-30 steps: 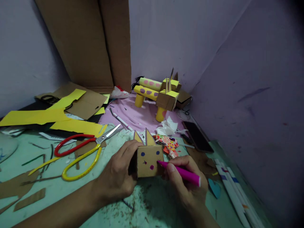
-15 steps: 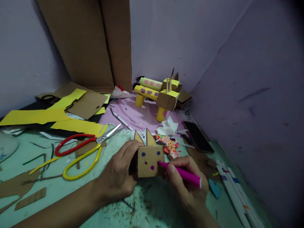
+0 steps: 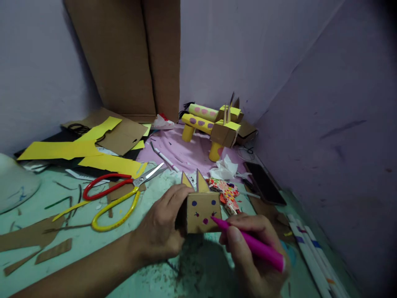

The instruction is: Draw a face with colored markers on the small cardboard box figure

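Observation:
My left hand (image 3: 166, 221) is closed around the left side of a small cardboard box (image 3: 203, 240), holding it upright above the table. Two pointed, yellowish ears (image 3: 202, 182) stick up from its top. The front bears two dark blue dots, a magenta spot low in the middle and small marks at either side. In my right hand (image 3: 254, 248) is a magenta marker (image 3: 257, 244), gripped between thumb and fingers. Its tip is at the right-hand small mark; I cannot tell whether it touches the cardboard. Behind the box lies a patterned red and white piece (image 3: 225, 190).
Red-and-yellow-handled scissors (image 3: 136, 182) lie open at left, near yellow paper strips (image 3: 62, 150) and cardboard scraps (image 3: 54, 250). Yellow cardboard animals (image 3: 214, 124) stand on pink cloth at the back. A phone (image 3: 263, 182) and white markers (image 3: 310, 252) lie along the right wall.
The view has shifted, so most things appear farther right. My right hand has lowered and tilted the marker, whose tip stays near the right-hand mark. A small mark there looks fuller.

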A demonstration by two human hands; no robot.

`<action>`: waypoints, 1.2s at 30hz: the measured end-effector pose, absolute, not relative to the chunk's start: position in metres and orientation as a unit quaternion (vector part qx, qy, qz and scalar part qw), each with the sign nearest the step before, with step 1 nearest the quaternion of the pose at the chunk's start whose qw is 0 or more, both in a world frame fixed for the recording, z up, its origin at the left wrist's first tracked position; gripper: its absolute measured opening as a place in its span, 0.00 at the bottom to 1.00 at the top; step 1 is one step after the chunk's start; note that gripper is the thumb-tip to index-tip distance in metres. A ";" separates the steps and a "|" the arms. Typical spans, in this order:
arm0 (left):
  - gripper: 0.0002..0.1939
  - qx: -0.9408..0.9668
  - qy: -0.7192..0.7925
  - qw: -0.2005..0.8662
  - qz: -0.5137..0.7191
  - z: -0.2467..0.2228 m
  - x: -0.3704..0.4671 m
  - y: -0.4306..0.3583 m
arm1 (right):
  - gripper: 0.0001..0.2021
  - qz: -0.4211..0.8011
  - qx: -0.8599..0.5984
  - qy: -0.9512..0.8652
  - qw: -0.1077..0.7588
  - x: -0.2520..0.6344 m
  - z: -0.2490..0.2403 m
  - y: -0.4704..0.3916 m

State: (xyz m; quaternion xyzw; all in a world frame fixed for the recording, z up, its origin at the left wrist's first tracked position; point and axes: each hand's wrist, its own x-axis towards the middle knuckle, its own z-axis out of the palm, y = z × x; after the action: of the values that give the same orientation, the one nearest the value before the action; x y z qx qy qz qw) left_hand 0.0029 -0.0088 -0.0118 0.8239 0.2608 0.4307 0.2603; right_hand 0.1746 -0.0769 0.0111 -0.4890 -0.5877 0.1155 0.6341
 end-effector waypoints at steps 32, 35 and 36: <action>0.36 0.819 0.271 0.254 0.437 -0.016 0.004 -0.011 | 0.05 0.070 -0.489 -0.666 0.559 0.169 0.008 -0.068; 0.37 0.819 0.272 0.252 0.438 -0.017 0.004 -0.011 | 0.05 0.065 -0.486 -0.667 0.561 0.169 0.008 -0.068; 0.37 0.819 0.272 0.251 0.437 -0.017 0.004 -0.010 | 0.05 0.063 -0.486 -0.666 0.562 0.169 0.008 -0.067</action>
State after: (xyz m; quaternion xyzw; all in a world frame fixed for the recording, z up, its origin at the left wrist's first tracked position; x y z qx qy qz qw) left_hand 0.0041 -0.0103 -0.0173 0.8195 0.2720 0.4374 0.2512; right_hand 0.1691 -0.0675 0.0079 -0.4858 -0.6661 0.0629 0.5624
